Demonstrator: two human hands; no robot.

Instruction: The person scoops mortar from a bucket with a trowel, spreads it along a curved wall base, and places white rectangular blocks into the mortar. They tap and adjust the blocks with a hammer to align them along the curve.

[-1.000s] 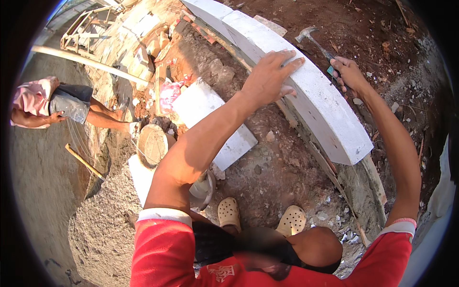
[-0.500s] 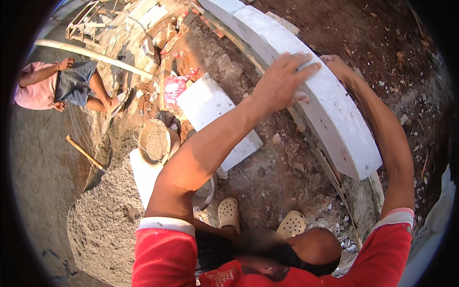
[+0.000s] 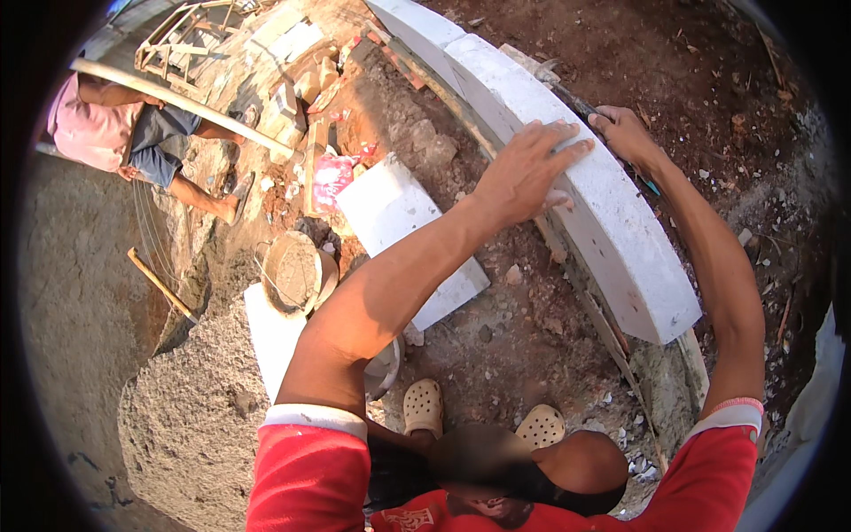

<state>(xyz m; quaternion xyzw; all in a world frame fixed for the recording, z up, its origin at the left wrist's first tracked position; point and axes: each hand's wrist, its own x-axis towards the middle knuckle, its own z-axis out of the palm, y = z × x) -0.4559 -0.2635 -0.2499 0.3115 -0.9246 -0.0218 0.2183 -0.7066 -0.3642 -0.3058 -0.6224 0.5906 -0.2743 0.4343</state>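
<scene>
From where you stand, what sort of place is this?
Probably an outdoor building site: white blocks sit end to end like a low wall, a bucket holds what looks like mortar, and a heap of grey, sandy material lies nearby.

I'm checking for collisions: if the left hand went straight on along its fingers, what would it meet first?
Probably the right hand on the hammer, just past the white block's far edge; depth is unclear, so the left hand might pass above.
</scene>
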